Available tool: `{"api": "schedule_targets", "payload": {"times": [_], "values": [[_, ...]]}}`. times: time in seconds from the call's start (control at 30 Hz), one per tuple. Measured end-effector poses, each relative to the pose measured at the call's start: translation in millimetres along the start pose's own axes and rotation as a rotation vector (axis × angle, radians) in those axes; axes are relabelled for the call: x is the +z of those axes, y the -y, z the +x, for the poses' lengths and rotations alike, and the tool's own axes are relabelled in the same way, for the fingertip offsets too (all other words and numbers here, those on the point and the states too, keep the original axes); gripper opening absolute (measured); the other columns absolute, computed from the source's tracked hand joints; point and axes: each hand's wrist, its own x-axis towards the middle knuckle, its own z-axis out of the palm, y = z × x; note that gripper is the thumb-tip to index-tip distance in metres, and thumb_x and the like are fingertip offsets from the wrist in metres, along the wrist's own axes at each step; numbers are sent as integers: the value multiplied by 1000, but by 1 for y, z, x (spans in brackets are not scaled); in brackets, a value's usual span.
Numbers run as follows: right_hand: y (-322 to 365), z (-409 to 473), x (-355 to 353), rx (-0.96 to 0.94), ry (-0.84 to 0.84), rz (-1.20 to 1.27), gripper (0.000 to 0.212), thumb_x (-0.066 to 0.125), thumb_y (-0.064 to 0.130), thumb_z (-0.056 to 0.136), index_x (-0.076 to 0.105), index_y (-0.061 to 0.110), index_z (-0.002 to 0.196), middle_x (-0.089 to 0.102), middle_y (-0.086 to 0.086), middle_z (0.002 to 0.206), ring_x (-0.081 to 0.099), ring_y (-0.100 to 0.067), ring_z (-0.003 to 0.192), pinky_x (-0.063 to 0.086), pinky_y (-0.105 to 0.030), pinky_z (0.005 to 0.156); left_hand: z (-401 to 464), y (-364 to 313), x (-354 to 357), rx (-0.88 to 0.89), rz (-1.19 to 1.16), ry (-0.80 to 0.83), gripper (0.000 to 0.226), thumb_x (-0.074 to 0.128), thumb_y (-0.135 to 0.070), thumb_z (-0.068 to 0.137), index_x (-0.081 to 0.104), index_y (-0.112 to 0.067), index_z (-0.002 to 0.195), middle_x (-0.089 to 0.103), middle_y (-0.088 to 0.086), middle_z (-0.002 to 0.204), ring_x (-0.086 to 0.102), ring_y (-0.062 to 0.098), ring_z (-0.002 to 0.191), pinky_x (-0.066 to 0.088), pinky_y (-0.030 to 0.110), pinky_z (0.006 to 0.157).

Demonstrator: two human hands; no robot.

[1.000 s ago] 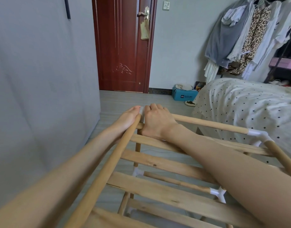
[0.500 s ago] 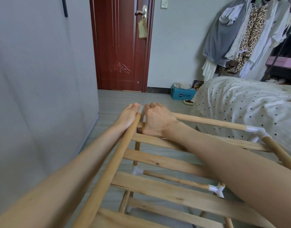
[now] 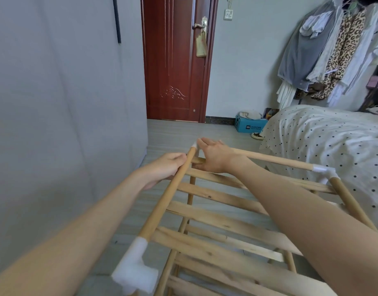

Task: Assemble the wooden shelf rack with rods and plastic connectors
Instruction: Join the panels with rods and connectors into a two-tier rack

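Observation:
The wooden rack stands in front of me with several flat slats (image 3: 215,197) across its top. White plastic connectors sit at the far left corner (image 3: 194,144), the far right corner (image 3: 323,173) and the near left corner (image 3: 136,268). My left hand (image 3: 166,167) grips the left side rod (image 3: 162,208) a little short of the far left connector. My right hand (image 3: 213,157) lies on the far rod (image 3: 273,159) right beside that connector, fingers stretched out toward it and thumb down by the end of a slat. The right side rod (image 3: 350,201) runs toward me.
A grey wall (image 3: 66,124) stands close on the left. A bed with a dotted cover (image 3: 322,142) is on the right, clothes (image 3: 333,50) hanging above it. A red door (image 3: 175,71) and a blue box (image 3: 247,126) are beyond the rack.
My left hand has slid back along the side rod away from the far corner. My right hand's fingers have straightened out. The near left connector has come into view.

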Motion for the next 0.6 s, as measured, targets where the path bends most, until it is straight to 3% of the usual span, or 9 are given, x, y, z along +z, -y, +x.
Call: {"api": "schedule_targets", "payload": {"times": [0.1, 0.2, 0.27, 0.37, 0.43, 0.5, 0.6], "values": [[13, -36, -13, -12, -1, 153, 43, 42, 37, 96, 44, 16, 134, 36, -9, 143, 36, -28, 131, 29, -40, 108, -48, 0, -2, 1, 40, 33, 29, 37, -35, 100, 43, -38, 128, 55, -11, 114, 52, 8, 106, 44, 18, 80], [33, -89, -18, -77, -8, 201, 44, 35, 35, 99, 37, 19, 141, 25, -6, 153, 32, -28, 135, 28, -40, 109, -96, -3, -1, -11, 61, 80, 23, 40, -40, 98, 37, -49, 118, 49, -28, 109, 48, -5, 105, 40, 14, 81], [50, -129, -19, -167, 0, 152, 51, 35, 40, 99, 27, 24, 146, 18, 0, 156, 25, -24, 140, 23, -40, 113, -123, -4, 0, -16, 46, 82, 26, 41, -40, 97, 38, -47, 122, 48, -30, 111, 47, -8, 106, 38, 12, 82], [69, -182, -9, -197, 22, 81, 50, 31, 45, 98, 32, 22, 143, 23, -2, 154, 26, -23, 139, 21, -40, 112, -149, -1, 10, -30, 67, 43, 37, 42, -33, 99, 36, -35, 135, 49, -14, 130, 47, 5, 118, 38, 22, 95], [75, -207, 2, -148, 0, 37, 50, 29, 44, 99, 30, 19, 143, 19, -3, 155, 20, -22, 141, 17, -42, 115, -162, 4, 22, -62, 28, -14, 45, 42, -30, 100, 26, -31, 142, 47, -7, 134, 53, 13, 116, 47, 26, 84], [75, -223, 15, -117, -82, -33, 48, 28, 38, 101, 24, 18, 145, 14, -3, 156, 15, -21, 142, 15, -43, 115, -170, 10, 33, -88, -122, -106, 44, 44, -29, 99, 31, -27, 141, 51, -4, 128, 60, 20, 108, 53, 29, 75], [69, -233, 29, -95, -189, -73, 45, 27, 31, 102, 22, 21, 145, 18, -6, 155, 17, -22, 142, 16, -44, 113, -173, 14, 46, -96, -300, -238, 31, 46, -24, 98, 48, -15, 128, 61, 5, 102, 66, 22, 77, 55, 33, 66]]}}
